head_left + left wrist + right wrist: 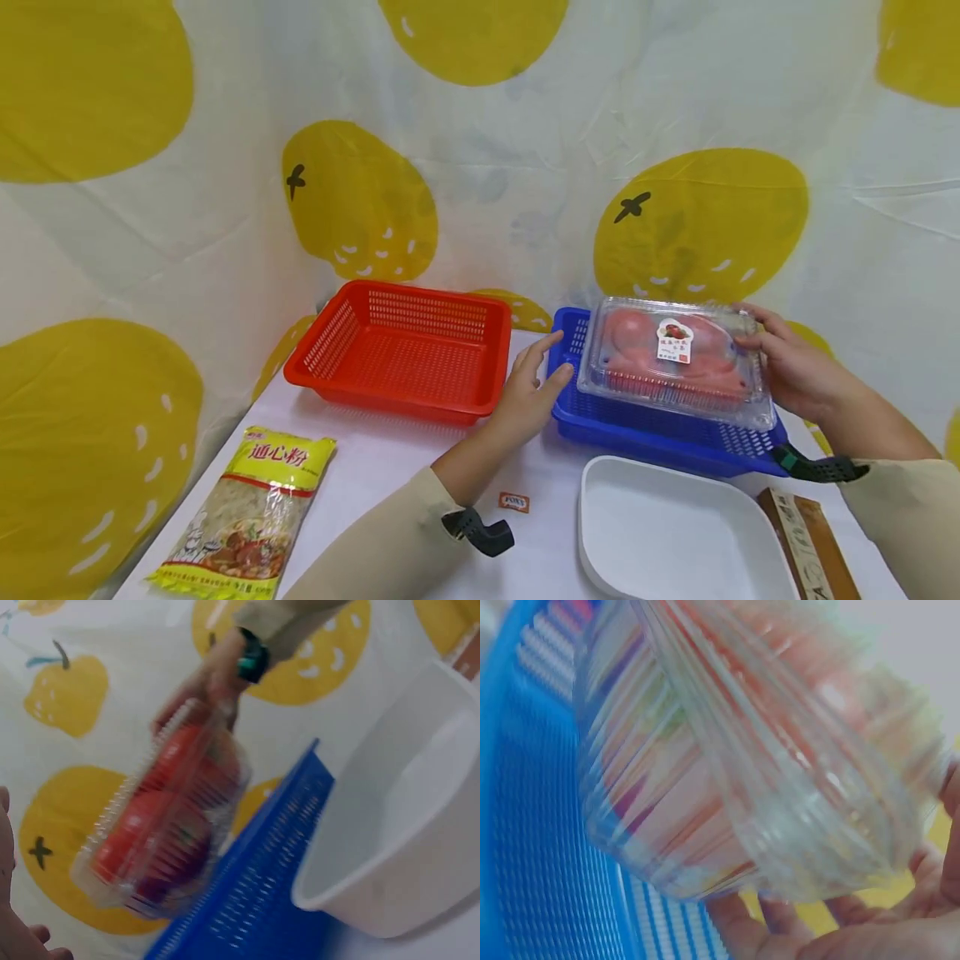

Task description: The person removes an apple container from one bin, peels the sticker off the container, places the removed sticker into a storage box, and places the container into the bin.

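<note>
A clear plastic clamshell box of tomatoes, with a white label on its lid, is held over the blue basket. My right hand grips its right end; in the right wrist view the fingers curl under the box's edge. In the left wrist view the tomato box appears tilted above the blue basket's wall. My left hand has its fingers spread beside the basket's left rim, holding nothing. Whether its fingertips touch the rim, I cannot tell.
A red basket stands at the back left. On the white table lie a yellow-topped bag of pasta and a small orange wrapper marked FOX'S. A white tray sits in front of the blue basket, next to a brown box.
</note>
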The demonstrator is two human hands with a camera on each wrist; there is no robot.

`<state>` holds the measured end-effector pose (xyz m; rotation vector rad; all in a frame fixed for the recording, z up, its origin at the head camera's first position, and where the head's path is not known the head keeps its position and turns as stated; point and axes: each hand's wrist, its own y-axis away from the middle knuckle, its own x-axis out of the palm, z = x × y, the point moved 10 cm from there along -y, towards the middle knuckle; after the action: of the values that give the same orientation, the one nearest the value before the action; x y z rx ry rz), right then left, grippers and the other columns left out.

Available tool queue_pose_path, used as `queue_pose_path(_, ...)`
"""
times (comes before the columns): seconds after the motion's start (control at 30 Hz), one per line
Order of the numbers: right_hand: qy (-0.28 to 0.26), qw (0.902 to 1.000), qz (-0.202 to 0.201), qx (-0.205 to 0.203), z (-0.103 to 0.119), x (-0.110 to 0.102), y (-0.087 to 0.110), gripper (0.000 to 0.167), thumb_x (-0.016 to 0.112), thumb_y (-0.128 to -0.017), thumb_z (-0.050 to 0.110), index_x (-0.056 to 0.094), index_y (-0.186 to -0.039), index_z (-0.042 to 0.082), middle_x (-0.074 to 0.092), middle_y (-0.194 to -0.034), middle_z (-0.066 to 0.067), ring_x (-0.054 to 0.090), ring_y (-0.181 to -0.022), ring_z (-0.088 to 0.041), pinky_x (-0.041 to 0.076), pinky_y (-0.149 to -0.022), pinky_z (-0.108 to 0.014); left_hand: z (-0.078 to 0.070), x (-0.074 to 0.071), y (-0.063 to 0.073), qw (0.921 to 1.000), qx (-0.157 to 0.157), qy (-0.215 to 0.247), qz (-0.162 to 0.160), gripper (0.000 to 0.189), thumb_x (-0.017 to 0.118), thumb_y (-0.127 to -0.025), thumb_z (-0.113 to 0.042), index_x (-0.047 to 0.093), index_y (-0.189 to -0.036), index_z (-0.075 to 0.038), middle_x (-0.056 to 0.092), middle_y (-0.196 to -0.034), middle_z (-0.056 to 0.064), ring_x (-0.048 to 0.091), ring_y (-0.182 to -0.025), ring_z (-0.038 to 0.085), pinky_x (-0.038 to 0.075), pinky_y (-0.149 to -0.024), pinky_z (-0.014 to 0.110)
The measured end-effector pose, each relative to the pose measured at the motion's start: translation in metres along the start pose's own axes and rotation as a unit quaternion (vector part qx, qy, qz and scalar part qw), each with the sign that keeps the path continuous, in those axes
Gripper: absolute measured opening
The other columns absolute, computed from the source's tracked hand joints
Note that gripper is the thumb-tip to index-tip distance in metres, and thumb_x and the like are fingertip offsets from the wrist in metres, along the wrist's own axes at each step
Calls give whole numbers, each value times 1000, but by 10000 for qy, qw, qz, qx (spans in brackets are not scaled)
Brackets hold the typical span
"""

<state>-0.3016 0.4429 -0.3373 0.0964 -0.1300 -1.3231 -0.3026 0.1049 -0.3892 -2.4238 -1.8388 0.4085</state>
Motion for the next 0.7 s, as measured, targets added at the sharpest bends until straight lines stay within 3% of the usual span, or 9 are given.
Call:
queue_pose_path(0.13, -296, 9988, 393, -65, 4, 32, 22, 51, 34, -116, 12, 23, -156, 41, 52, -140, 8, 71, -111, -20, 63, -90, -40, -24, -16, 2, 9982, 45, 503, 332, 48, 63, -109, -34, 53, -156, -35, 42, -167, 0, 38, -155, 32, 40, -120, 55)
queue_pose_path(0.27, -770, 9968, 165, 166, -16, 67, 46, 50, 37, -116, 15, 33, -154, 47, 59, -131, 10, 71, -108, -22, 64, -88, -41, -32, -33, 15, 9945, 0, 815, 653, 46, 63, -109, -26, 54, -155, -25, 46, -165, 1, 36, -156, 33, 40, -120, 55)
queue_pose_path(0.47, -726, 9950, -568, 381, -61, 137, 67, 52, 39, -114, 14, 38, -152, 50, 48, -141, 5, 66, -113, -21, 61, -91, -42, -22, -75, 55, 9928, -118, 941, 738, 51, 64, -108, -22, 50, -157, -23, 45, -165, 6, 36, -155, 36, 45, -115, 60)
queue_pose_path(0.6, -712, 9939, -712, 453, -79, 189, 72, 56, 42, -111, 11, 31, -156, 41, 40, -149, -5, 63, -119, -25, 60, -94, -46, -14, -106, 80, 9935, -206, 900, 660, 55, 66, -107, -22, 48, -158, -23, 44, -165, 4, 34, -155, 32, 47, -114, 56)
queue_pose_path(0.7, -940, 9924, -732, 291, -88, 224, 72, 59, 45, -107, 6, 31, -156, 34, 45, -148, -7, 63, -121, -26, 60, -95, -46, -9, -128, 98, 9942, -192, 830, 663, 55, 65, -107, -21, 47, -159, -19, 44, -164, 6, 34, -155, 35, 48, -115, 48)
